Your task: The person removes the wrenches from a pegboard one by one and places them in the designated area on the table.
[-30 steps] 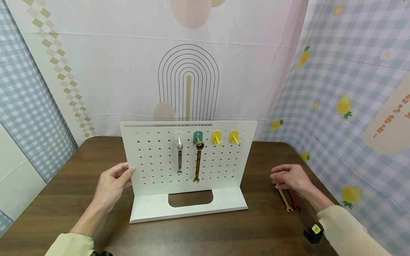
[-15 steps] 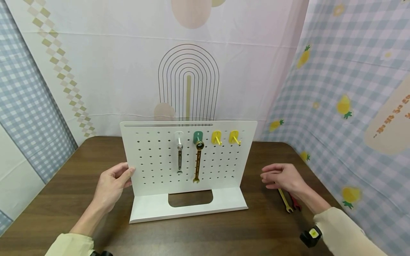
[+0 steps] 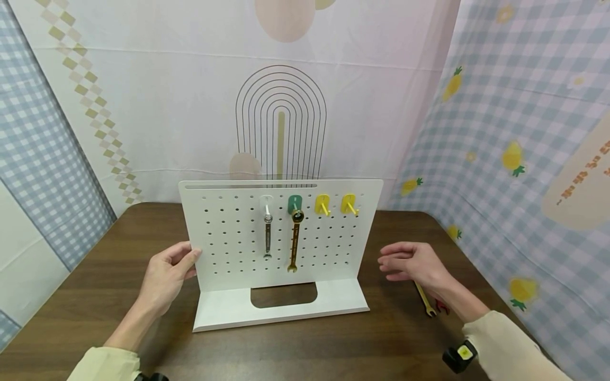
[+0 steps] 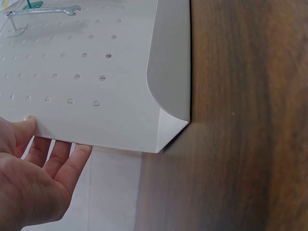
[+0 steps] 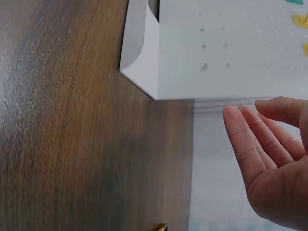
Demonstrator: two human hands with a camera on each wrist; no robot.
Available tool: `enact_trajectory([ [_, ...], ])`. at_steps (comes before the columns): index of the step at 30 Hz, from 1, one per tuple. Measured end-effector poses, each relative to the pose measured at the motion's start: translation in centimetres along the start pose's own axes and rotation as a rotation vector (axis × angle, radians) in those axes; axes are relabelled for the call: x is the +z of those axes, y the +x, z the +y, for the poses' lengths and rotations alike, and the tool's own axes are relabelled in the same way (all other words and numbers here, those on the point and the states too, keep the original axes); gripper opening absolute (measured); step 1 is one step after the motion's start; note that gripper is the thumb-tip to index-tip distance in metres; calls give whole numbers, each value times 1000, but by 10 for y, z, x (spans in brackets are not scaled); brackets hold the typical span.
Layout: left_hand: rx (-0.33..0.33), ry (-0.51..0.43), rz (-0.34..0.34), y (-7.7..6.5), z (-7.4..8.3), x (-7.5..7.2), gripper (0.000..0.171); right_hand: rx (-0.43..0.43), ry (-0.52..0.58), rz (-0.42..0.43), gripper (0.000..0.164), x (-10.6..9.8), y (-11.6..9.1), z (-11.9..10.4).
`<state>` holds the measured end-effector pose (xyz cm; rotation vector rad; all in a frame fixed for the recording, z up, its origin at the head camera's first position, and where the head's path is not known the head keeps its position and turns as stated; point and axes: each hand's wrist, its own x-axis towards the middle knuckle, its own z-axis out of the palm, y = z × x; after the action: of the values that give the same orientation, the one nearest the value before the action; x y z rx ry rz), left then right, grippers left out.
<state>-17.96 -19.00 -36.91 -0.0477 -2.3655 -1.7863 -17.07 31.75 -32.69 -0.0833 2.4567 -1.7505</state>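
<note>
A white pegboard [image 3: 333, 243] stands on the table, and my left hand [image 3: 164, 278] grips its left edge between thumb and fingers. In the left wrist view that thumb [image 4: 29, 126] lies on the board's front, with the fingers behind. To the board's right, my right hand [image 3: 416, 264] holds nothing, its fingers extended and gently bent; the right wrist view shows them just off the board's side edge. A silver wrench [image 3: 268, 238] hangs from a white hook [image 3: 266, 201], and a gold wrench [image 3: 294, 241] from a green hook [image 3: 294, 201]. Two yellow hooks [image 3: 322, 203] beside them are bare.
On the wooden table [image 3: 295, 349], a yellow wrench [image 3: 425, 300] and a red wrench [image 3: 442, 307] lie under the right hand and forearm, partly hidden. A printed cloth [image 3: 157, 106] hangs behind the table, and a checked cloth [image 3: 491, 174] hangs along its right side.
My right hand has moved left, away from the wrenches on the table and closer to the board's right edge. The left hand and the board have stayed still.
</note>
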Motion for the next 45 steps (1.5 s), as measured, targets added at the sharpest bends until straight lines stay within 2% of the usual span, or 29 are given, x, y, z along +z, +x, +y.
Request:
enact_trajectory([
  [9, -15, 8, -1, -1, 2, 0, 38, -33, 39, -33, 42, 14, -5, -13],
  [19, -28, 4, 10, 0, 1, 1, 37, -75, 57, -59, 41, 23, -5, -18],
  [25, -30, 9, 6, 0, 0, 0, 38, -89, 88, -58, 48, 29, -3, -20],
  [32, -24, 1, 16, -1, 1, 1, 36, -94, 141, -58, 49, 38, -2, -25],
  [45, -22, 21, 15, -3, 2, 0, 35, -116, 108, -80, 46, 56, 2, -34],
])
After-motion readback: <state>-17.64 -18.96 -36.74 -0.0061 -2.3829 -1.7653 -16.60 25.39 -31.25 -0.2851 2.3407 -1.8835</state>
